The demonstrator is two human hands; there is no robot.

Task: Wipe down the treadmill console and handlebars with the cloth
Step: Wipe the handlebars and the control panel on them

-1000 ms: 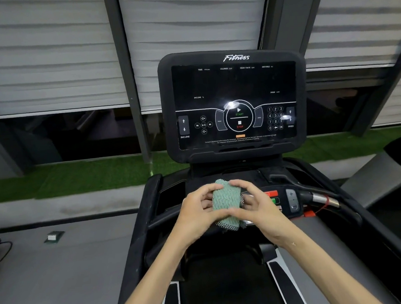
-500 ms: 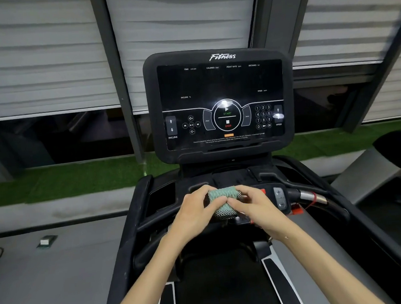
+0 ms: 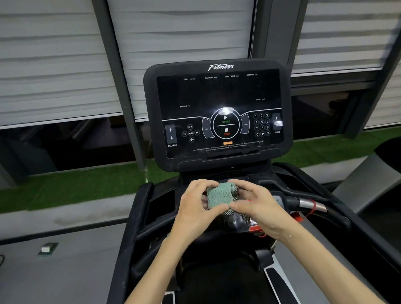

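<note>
A small green knobbly cloth (image 3: 219, 195), folded into a wad, is held between both hands just above the treadmill's lower panel. My left hand (image 3: 195, 208) grips its left side with thumb and fingers curled round it. My right hand (image 3: 258, 206) pinches its right side and lower corner. The black console (image 3: 218, 112) with its dark screen stands upright behind the hands. Black handlebars (image 3: 157, 226) curve out on the left, and a bar with a silver section (image 3: 310, 204) runs to the right.
A red safety cord and clip (image 3: 301, 216) hang by the right bar. The treadmill belt (image 3: 219, 293) runs below my arms. Grey floor with a small box (image 3: 47, 248) lies to the left. Green turf and shuttered windows are behind. Another machine (image 3: 397, 161) stands at right.
The cloth has been folded smaller between both hands and turned. The hands stay close together over the lower panel while the view shifts slightly.
</note>
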